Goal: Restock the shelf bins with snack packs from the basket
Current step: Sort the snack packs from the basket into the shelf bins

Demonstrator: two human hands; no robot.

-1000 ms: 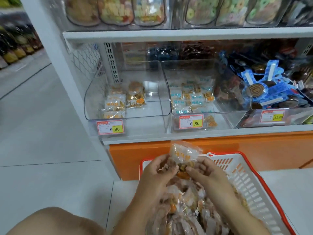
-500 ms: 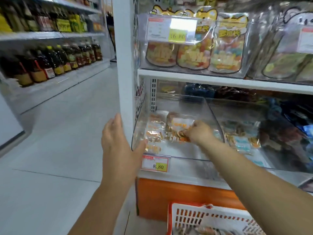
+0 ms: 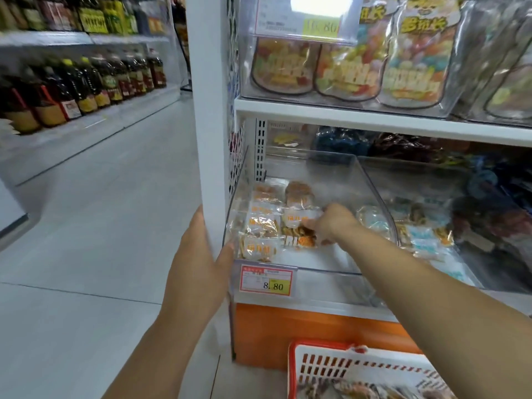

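A clear plastic bin (image 3: pixel 374 182) on the lower shelf holds several snack packs with white and orange wrappers. My right hand (image 3: pixel 334 223) reaches into it from the right. Its fingertips pinch a snack pack (image 3: pixel 299 218) that lies on top of the others in the middle of the bin. My left hand (image 3: pixel 195 263) is flat and upright against the white shelf post, its thumb touching the bin's front left corner. The red and white basket (image 3: pixel 325 367) stands on the floor at the lower right with more packs (image 3: pixel 359 390) inside.
A price tag (image 3: pixel 266 280) reading 8.80 hangs on the bin's front. A neighbouring bin (image 3: pixel 423 237) with blue-labelled packs sits to the right. Candy bags (image 3: pixel 345 70) fill the shelf above. An orange base (image 3: pixel 302 326) runs below. Bottles (image 3: pixel 86 84) line the shelf across the aisle.
A second ago both hands lifted a pack out of the basket. Since then my right hand has carried it into the bin and lowered it, and my left hand moved up to the bin's corner.
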